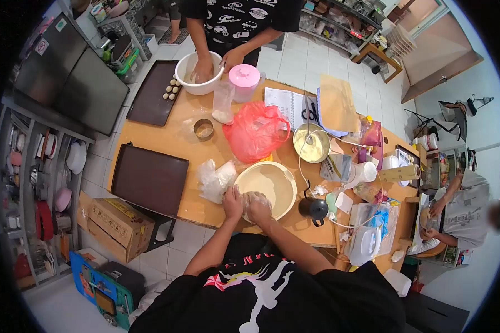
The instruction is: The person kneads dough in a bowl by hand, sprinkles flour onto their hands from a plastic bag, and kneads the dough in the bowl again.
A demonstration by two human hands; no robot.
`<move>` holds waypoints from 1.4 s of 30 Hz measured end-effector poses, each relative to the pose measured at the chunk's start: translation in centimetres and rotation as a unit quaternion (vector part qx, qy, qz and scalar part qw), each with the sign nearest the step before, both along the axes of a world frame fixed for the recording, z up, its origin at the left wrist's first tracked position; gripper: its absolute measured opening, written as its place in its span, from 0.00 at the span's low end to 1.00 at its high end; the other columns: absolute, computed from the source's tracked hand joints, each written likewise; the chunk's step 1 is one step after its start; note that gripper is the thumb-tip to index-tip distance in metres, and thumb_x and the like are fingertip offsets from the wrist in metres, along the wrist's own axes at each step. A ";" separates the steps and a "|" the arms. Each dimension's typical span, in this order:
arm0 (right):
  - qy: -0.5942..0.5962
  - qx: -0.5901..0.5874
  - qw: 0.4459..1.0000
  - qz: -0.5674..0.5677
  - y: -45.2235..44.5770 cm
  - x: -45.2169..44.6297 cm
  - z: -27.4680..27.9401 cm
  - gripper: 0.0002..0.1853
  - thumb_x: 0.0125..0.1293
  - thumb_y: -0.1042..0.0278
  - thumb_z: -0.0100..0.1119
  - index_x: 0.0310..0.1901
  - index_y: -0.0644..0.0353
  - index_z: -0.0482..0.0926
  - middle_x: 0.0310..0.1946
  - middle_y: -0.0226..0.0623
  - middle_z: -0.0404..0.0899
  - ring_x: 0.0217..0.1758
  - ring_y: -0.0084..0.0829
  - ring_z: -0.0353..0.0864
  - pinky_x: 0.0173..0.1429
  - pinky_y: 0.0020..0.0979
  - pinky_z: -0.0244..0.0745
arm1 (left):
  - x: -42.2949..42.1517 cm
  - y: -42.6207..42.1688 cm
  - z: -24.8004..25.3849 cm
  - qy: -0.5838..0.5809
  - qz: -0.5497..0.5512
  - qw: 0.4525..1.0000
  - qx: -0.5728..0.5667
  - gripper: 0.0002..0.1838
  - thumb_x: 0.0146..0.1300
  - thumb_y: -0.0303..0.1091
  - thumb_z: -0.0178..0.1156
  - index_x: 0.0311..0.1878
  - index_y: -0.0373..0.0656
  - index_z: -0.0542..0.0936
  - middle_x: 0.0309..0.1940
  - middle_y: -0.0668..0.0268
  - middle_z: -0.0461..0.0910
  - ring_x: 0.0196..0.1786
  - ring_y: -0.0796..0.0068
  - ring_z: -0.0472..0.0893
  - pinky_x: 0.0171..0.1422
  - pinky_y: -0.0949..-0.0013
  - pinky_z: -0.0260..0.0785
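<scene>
A wide cream mixing bowl stands at my edge of the table, with pale floury matter inside. My left hand is closed at the bowl's left rim, seemingly gripping it. Just inside the near left side of the bowl is my right hand, coated in pale flour or dough. Its fingers look curled, and whatever lies under them is hidden. Left of the bowl lies a clear plastic bag with white contents. A red plastic bag sits beyond the bowl, and a dark jug stands to its right.
Opposite, a person's hands work at a white bowl. Small dough balls rest on a dark tray; another tray lies nearer. A metal bowl, a pink-lidded jug and containers crowd the table. Another person sits at right.
</scene>
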State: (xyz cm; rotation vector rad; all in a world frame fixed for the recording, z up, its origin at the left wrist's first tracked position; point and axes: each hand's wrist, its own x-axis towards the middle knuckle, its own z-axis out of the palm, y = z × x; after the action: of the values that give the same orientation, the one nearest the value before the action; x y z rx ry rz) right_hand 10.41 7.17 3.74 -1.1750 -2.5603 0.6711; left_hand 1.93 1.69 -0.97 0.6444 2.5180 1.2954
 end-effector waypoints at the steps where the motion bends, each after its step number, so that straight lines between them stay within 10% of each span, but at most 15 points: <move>1: -0.062 -0.047 0.997 0.000 0.6 -0.4 0.2 0.11 0.63 0.56 0.55 0.33 0.54 0.80 0.31 0.39 0.82 0.49 0.44 0.76 0.51 0.46 0.67 | 0.0 0.1 0.1 0.006 0.002 1.000 0.008 0.16 0.71 0.41 0.48 0.34 0.36 0.73 0.29 0.44 0.77 0.37 0.37 0.75 0.43 0.43 0.64; 21: 0.009 0.093 0.995 -0.026 6.8 -2.8 -3.0 0.16 0.68 0.58 0.44 0.33 0.56 0.79 0.37 0.40 0.82 0.47 0.47 0.75 0.58 0.50 0.62 | -0.1 -0.4 -0.1 0.009 -0.027 0.999 -0.016 0.16 0.71 0.40 0.48 0.32 0.38 0.71 0.27 0.46 0.76 0.35 0.39 0.74 0.41 0.44 0.63; 25: 0.204 -0.234 0.950 -0.044 9.0 -0.6 -8.3 0.22 0.72 0.58 0.37 0.40 0.62 0.81 0.33 0.43 0.81 0.39 0.37 0.77 0.52 0.34 0.69 | -0.4 -0.2 0.2 -0.029 -0.023 0.999 -0.015 0.19 0.72 0.43 0.47 0.33 0.36 0.72 0.29 0.45 0.75 0.38 0.41 0.74 0.42 0.47 0.63; 29: 0.373 -0.481 0.765 -0.210 11.3 -1.4 -8.0 0.24 0.71 0.54 0.38 0.40 0.65 0.80 0.36 0.49 0.82 0.41 0.41 0.80 0.52 0.41 0.71 | -0.8 0.0 0.3 -0.009 -0.020 1.000 -0.003 0.16 0.71 0.40 0.49 0.31 0.37 0.73 0.28 0.45 0.76 0.36 0.38 0.75 0.42 0.43 0.64; 32: 0.027 -0.102 0.992 0.069 10.5 -0.6 -6.1 0.24 0.71 0.52 0.39 0.39 0.63 0.81 0.37 0.56 0.81 0.42 0.48 0.80 0.52 0.45 0.70 | -0.5 -0.2 0.3 -0.021 -0.019 1.000 -0.007 0.17 0.71 0.40 0.49 0.31 0.37 0.73 0.27 0.45 0.76 0.35 0.38 0.75 0.41 0.43 0.64; 36: -0.038 -0.243 0.960 0.131 10.4 -0.4 0.6 0.26 0.70 0.51 0.44 0.26 0.64 0.81 0.32 0.59 0.79 0.36 0.54 0.80 0.50 0.50 0.70 | -0.8 0.0 0.2 -0.026 -0.012 1.000 -0.010 0.17 0.71 0.41 0.49 0.31 0.37 0.73 0.27 0.45 0.76 0.35 0.37 0.74 0.40 0.43 0.63; 42: -0.096 -0.054 0.981 0.159 4.3 4.1 5.9 0.20 0.66 0.56 0.55 0.24 0.63 0.80 0.37 0.53 0.81 0.42 0.53 0.79 0.51 0.48 0.71 | -0.5 0.2 -0.2 -0.025 0.000 1.000 0.013 0.18 0.72 0.42 0.48 0.31 0.37 0.73 0.27 0.44 0.75 0.35 0.37 0.74 0.41 0.43 0.63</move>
State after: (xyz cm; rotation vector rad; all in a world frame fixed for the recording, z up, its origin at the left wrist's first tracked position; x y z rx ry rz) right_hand 14.48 11.47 9.61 -0.9053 -2.9457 0.8106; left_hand 1.44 1.88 -1.18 0.6110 2.4656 1.3303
